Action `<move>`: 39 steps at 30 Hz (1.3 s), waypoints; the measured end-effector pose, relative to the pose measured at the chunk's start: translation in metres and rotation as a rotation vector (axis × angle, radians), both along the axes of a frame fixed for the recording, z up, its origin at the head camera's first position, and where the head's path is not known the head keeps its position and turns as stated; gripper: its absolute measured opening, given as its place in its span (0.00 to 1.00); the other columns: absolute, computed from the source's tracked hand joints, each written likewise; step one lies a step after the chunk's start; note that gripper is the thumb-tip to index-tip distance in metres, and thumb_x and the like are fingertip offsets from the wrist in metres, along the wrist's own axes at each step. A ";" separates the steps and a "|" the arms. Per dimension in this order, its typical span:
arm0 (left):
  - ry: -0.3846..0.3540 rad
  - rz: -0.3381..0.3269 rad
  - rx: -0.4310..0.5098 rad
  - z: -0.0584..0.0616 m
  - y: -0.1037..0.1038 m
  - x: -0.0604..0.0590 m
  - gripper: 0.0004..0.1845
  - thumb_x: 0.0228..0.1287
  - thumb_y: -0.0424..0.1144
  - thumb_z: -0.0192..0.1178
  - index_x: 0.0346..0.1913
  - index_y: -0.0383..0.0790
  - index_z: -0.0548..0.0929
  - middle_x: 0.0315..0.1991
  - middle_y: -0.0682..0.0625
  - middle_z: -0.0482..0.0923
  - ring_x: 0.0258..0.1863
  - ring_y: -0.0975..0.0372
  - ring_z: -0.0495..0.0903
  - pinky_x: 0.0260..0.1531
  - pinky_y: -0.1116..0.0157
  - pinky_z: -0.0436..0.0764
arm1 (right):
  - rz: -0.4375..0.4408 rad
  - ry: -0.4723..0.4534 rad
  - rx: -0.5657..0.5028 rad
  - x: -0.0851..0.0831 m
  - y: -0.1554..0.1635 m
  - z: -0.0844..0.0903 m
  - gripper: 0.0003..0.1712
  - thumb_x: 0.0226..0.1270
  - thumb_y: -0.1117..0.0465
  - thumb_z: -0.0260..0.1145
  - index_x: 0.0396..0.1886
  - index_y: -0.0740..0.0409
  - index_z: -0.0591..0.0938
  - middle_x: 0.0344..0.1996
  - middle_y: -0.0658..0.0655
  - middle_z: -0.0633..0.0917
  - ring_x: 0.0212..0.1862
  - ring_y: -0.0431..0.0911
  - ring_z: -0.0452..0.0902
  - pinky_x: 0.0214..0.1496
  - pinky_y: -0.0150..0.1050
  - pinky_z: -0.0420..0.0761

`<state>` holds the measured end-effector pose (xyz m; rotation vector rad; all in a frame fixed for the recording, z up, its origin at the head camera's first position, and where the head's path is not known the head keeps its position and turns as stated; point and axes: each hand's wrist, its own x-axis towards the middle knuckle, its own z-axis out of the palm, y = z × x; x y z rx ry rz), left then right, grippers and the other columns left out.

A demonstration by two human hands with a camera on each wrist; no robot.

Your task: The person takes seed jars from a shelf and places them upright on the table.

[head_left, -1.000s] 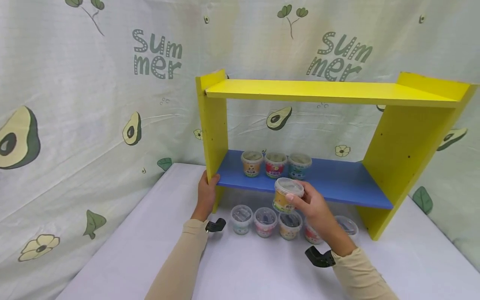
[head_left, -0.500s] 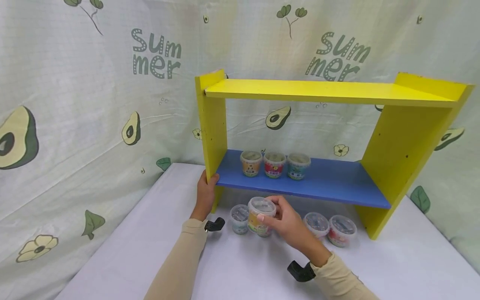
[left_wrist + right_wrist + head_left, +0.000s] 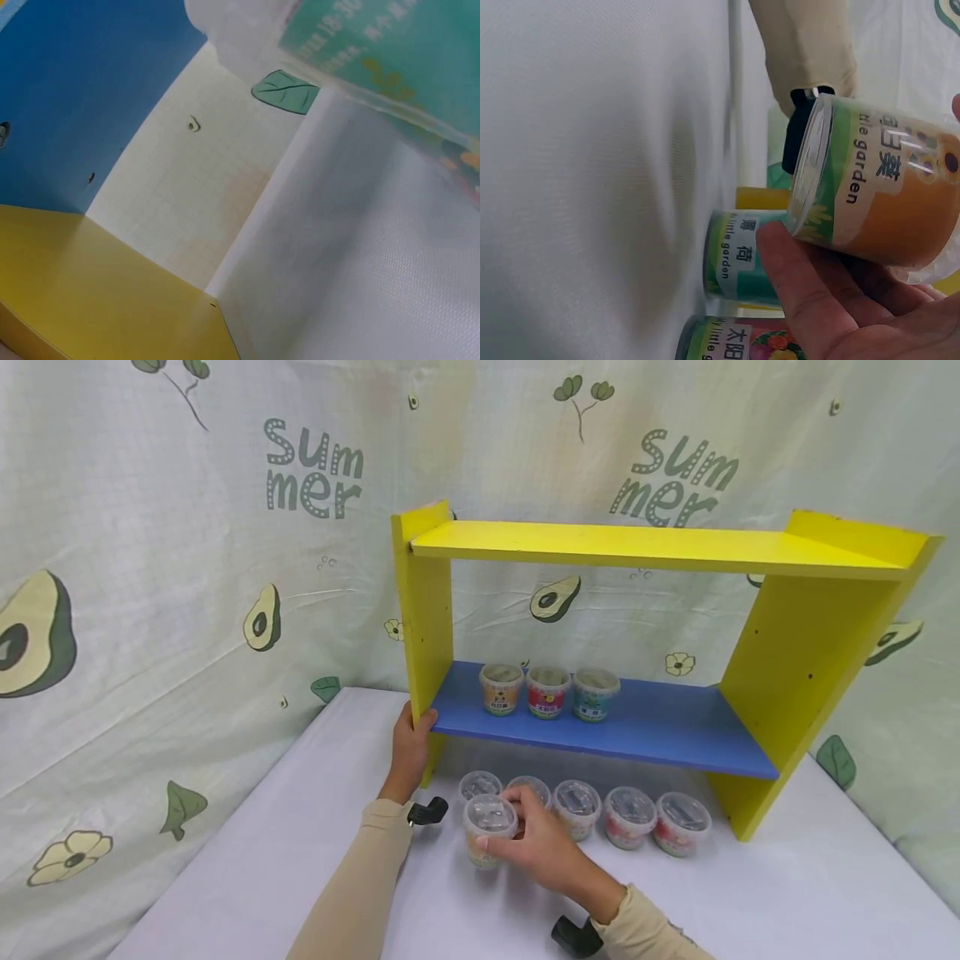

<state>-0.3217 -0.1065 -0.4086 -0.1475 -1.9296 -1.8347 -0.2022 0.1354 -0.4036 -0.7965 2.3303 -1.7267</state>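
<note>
The right hand (image 3: 542,852) hides the orange cup's (image 3: 487,835) label.

three tubs (image 3: 549,691) on shelf (image 3: 660,727), five tubs (image 3: 630,814) below

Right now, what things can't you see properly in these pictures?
- Head view: the labels on the three shelf cups are too small to read.
- Head view: the right hand covers part of the held cup and a floor cup behind it.
- Left wrist view: the left hand is out of frame; a teal label is cut off by the edge and blurred.
- Right wrist view: the bottom cup is cut off by the lower edge.
</note>
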 end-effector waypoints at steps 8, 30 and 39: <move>-0.009 -0.009 0.015 0.001 0.000 0.000 0.26 0.77 0.45 0.51 0.70 0.35 0.66 0.57 0.39 0.71 0.52 0.51 0.69 0.58 0.50 0.66 | -0.011 0.006 0.046 -0.001 -0.002 -0.005 0.40 0.62 0.51 0.73 0.66 0.64 0.66 0.52 0.60 0.82 0.48 0.46 0.80 0.46 0.38 0.79; -0.006 -0.024 -0.003 0.005 0.004 -0.005 0.25 0.76 0.46 0.51 0.69 0.37 0.67 0.57 0.40 0.71 0.52 0.50 0.69 0.56 0.52 0.65 | -0.119 0.149 0.209 -0.002 -0.011 -0.022 0.42 0.52 0.42 0.79 0.57 0.60 0.70 0.47 0.55 0.80 0.49 0.45 0.77 0.52 0.46 0.76; -0.031 0.018 -0.026 0.016 0.005 0.013 0.23 0.76 0.41 0.51 0.66 0.31 0.68 0.51 0.39 0.72 0.48 0.51 0.70 0.52 0.54 0.67 | -0.058 0.175 0.229 0.002 -0.016 -0.024 0.46 0.52 0.43 0.79 0.64 0.57 0.68 0.52 0.56 0.80 0.52 0.48 0.78 0.54 0.48 0.76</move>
